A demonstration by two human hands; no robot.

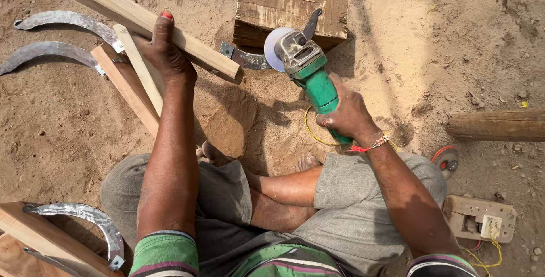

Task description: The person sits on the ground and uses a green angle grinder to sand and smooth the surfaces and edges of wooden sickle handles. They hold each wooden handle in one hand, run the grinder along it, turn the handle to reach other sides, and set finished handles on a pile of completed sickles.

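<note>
The green angle grinder (311,67) looks heavy at the head end, with a stiff metal gear housing and a pale disc at its tip, so it probably wants a firm grip round the smooth green body, well behind the disc. It lies just in front of the wooden block (290,5), disc toward the block's near face, above the sandy ground (409,38). The right hand (347,113) is wrapped tight around the rear of the green body, fingers curled closed on it, a yellow cord trailing below.

The wooden slat (139,19), left of the block, looks light, rigid and dry, easy to hold anywhere along its length, though its sawn edges may be rough. The left hand (164,50) is clamped over it near the middle, thumb up across the top face. More slats lie beneath it, and curved sickle blades (62,33) rest further left of the block.
</note>
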